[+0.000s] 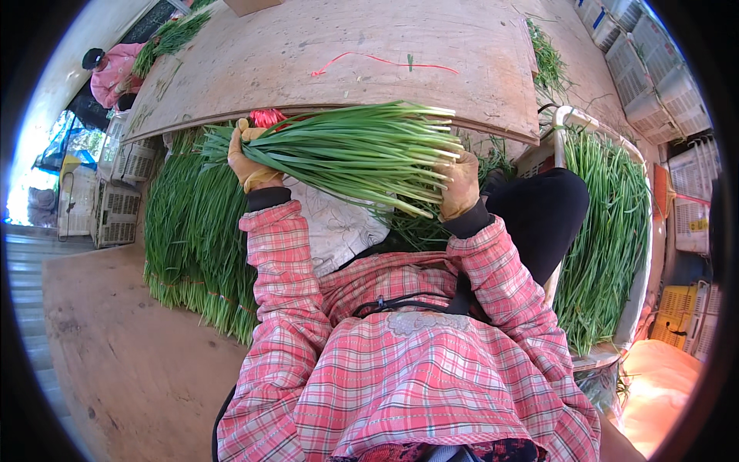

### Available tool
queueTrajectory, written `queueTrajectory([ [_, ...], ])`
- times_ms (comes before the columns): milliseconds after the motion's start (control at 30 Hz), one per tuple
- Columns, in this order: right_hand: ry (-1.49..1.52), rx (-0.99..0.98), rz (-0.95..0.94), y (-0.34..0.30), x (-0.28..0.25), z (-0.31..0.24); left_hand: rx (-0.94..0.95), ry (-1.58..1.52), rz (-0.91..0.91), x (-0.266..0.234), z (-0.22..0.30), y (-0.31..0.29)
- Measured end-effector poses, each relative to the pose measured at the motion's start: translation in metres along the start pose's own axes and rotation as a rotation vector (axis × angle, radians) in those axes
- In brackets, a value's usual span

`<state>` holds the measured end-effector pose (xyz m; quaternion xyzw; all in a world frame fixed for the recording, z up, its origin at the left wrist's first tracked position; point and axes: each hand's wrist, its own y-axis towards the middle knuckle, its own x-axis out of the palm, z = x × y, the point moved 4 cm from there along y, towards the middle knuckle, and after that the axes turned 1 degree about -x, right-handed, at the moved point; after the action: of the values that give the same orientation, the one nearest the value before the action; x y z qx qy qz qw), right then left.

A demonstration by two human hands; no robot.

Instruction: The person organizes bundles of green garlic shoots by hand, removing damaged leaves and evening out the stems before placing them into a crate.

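A bunch of garlic chives [354,150] lies sideways across my lap, its green leaf tips to the left and pale cut stem ends to the right. My left hand [251,163], in a tan glove, is closed around the leaf end. At the stem ends, my gloved right hand [459,185] grips the bunch, with some fingers hidden behind the stems. A roll of red tie [268,118] shows just behind my left hand. On the left, tied bunches of chives [196,231] stand in a row.
A wooden board table [362,54] spans the front, with a loose red strip [385,63] on it. Loose chives fill a white crate [645,223] at my right. Plastic crates [654,85] are stacked at far right. A person in pink [117,73] sits at far left.
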<state>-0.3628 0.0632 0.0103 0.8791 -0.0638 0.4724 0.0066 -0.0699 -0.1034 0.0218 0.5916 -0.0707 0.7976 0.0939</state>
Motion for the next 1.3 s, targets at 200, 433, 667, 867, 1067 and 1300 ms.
queueTrajectory([
  [200, -0.094, -0.105, -0.041, -0.006, 0.000, -0.027, 0.091, 0.136, 0.074, -0.024, 0.010, 0.019],
  [433, -1.296, -0.099, 0.056, -0.024, -0.088, -0.122, 0.308, 0.086, 0.055, -0.058, 0.062, 0.002],
  [667, -1.614, -0.607, -0.284, 0.007, 0.034, -0.043, 0.058, -0.243, -0.388, -0.038, 0.054, -0.006],
  [867, -1.891, -0.520, -0.615, -0.035, 0.071, 0.063, 0.137, -0.210, -0.221, -0.044, 0.061, -0.008],
  [1067, -1.611, -0.601, -0.411, -0.067, 0.014, 0.009, 0.039, -0.305, -0.310, -0.049, 0.065, -0.013],
  [1300, -1.698, -0.430, -0.306, -0.037, 0.046, -0.022, 0.099, -0.291, -0.331, -0.036, 0.057, -0.017],
])
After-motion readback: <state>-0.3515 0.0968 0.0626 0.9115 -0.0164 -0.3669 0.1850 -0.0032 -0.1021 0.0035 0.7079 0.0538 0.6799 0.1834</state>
